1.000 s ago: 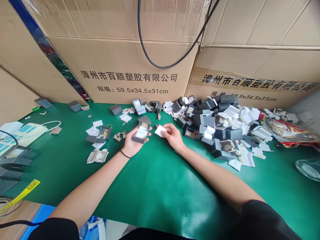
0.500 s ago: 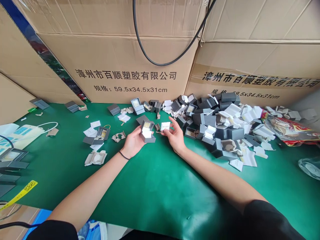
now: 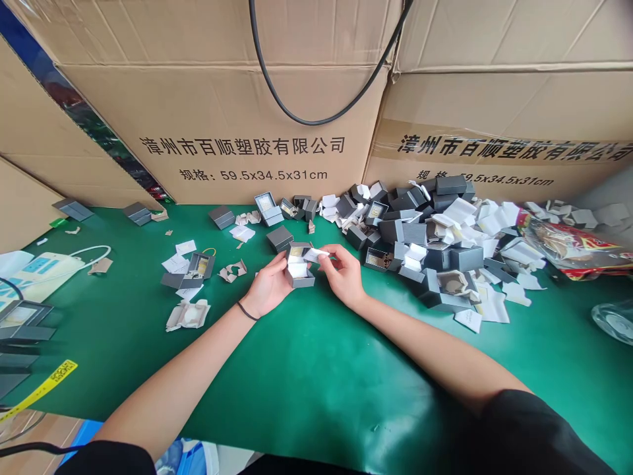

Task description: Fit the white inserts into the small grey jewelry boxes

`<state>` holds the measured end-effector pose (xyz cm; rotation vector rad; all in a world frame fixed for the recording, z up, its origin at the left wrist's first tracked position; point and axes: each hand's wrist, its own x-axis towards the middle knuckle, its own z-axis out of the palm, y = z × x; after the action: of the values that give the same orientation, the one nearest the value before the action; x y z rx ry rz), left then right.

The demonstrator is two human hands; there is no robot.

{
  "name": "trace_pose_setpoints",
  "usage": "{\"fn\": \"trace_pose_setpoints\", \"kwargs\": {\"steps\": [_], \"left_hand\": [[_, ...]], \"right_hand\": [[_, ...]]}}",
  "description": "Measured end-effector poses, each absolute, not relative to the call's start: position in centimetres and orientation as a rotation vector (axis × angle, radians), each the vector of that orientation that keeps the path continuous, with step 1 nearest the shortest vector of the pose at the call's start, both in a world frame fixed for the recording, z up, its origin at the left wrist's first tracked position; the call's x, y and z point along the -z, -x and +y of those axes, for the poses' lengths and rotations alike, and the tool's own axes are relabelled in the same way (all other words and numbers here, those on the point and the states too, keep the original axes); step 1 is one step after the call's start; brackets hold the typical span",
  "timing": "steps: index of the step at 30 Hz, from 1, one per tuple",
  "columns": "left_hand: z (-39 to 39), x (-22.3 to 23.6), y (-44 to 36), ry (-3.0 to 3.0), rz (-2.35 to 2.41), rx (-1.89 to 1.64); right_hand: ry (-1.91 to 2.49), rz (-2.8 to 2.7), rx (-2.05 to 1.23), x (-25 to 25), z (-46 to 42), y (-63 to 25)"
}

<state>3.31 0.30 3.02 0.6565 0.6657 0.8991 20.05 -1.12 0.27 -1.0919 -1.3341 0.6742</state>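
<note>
My left hand point(image 3: 267, 287) holds a small open grey box point(image 3: 299, 266) with a white insert inside, its lid tipped back. My right hand point(image 3: 343, 274) pinches a small white card point(image 3: 316, 253) at the box's upper right edge, touching or nearly touching the lid. Both hands meet above the green mat point(image 3: 306, 369), near its middle. A black band sits on my left wrist.
A heap of grey boxes and white inserts point(image 3: 440, 244) covers the mat on the right. Loose boxes and paper scraps point(image 3: 190, 267) lie to the left. Large cardboard cartons point(image 3: 247, 125) wall the back. A red printed bag point(image 3: 568, 247) and a glass dish point(image 3: 613, 320) sit far right.
My hands have come together: the left brought the open box rightward and the right moved the white card over to the box's edge.
</note>
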Motion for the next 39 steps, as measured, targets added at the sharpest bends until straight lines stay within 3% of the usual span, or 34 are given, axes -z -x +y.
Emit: {"fn": "trace_pose_setpoints", "kwargs": {"steps": [19, 39], "left_hand": [[0.0, -2.4, -3.5, -0.654, 0.727, -0.790], [0.4, -1.9, -3.3, -0.670, 0.681, -0.771]], "right_hand": [[1.168, -1.797, -0.097, -0.7, -1.3, -20.7], [1.167, -1.976, -0.009, -0.1, -0.4, -21.4]]}}
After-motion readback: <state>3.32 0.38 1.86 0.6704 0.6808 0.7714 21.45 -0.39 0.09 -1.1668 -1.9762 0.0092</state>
